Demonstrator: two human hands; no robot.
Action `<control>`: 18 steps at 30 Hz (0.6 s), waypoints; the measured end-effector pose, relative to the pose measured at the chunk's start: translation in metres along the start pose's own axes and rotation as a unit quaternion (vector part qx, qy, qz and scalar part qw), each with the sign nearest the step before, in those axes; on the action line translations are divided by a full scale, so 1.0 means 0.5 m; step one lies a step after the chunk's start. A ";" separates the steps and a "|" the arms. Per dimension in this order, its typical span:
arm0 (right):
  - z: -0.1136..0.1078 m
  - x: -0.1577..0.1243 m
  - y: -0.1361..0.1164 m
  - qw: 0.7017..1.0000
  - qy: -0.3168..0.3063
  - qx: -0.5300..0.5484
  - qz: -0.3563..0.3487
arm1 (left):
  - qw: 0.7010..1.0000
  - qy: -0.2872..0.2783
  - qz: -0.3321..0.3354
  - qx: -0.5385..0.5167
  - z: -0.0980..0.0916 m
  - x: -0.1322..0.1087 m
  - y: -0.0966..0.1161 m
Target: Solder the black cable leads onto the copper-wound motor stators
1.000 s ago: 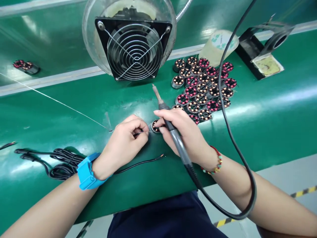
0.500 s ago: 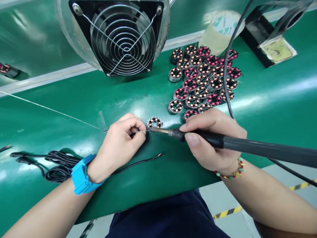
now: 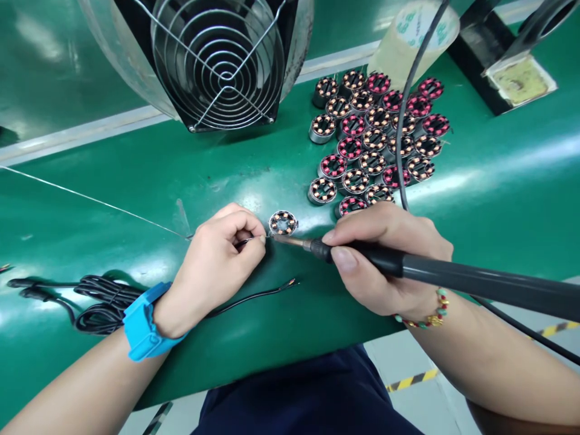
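My right hand [image 3: 385, 260] grips a soldering iron [image 3: 435, 272] like a pen, its tip pointing left. The tip lies at the near edge of a small copper-wound motor stator [image 3: 283, 223] on the green bench. Pinched in my left hand [image 3: 226, 248] is a thin wire [image 3: 247, 242], whose end meets the iron's tip just beside the stator; whether it is solder or a lead I cannot tell. A black cable [image 3: 258, 296] with stripped coloured ends runs out from under my left wrist.
Several stators [image 3: 374, 139] with copper or red windings stand at the right back. Behind them are a tape roll [image 3: 414, 42] and an iron stand with a sponge [image 3: 521, 80]. A fan [image 3: 222, 66] sits at the back. Coiled black cables [image 3: 104, 302] lie left.
The view has shifted slightly, so the fan sits higher and the tape roll farther right. Both hands keep their grips, and the iron's tip stays by the stator.
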State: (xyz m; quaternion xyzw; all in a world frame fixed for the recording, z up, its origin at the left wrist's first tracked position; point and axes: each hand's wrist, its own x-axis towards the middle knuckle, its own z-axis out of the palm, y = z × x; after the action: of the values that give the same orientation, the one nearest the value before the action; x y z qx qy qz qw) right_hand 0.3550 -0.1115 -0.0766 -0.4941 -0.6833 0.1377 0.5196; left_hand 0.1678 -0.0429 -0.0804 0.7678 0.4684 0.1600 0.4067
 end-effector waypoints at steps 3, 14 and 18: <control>-0.001 0.001 0.001 1.000 0.006 -0.001 -0.004 | 1.000 0.005 0.003 0.003 0.000 0.001 0.003; 0.003 0.001 0.002 1.000 0.004 -0.020 0.020 | 1.000 -0.006 -0.001 0.005 -0.001 0.001 -0.001; 0.015 0.001 0.014 0.999 -0.025 -0.034 0.033 | 1.000 -0.007 0.001 0.011 -0.003 0.002 0.001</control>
State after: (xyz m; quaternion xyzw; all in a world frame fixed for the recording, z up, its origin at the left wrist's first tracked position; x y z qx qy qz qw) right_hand 0.3524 -0.1056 -0.0844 -0.5304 -0.6833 0.1437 0.4807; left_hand 0.1679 -0.0416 -0.0792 0.7739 0.4662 0.1498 0.4016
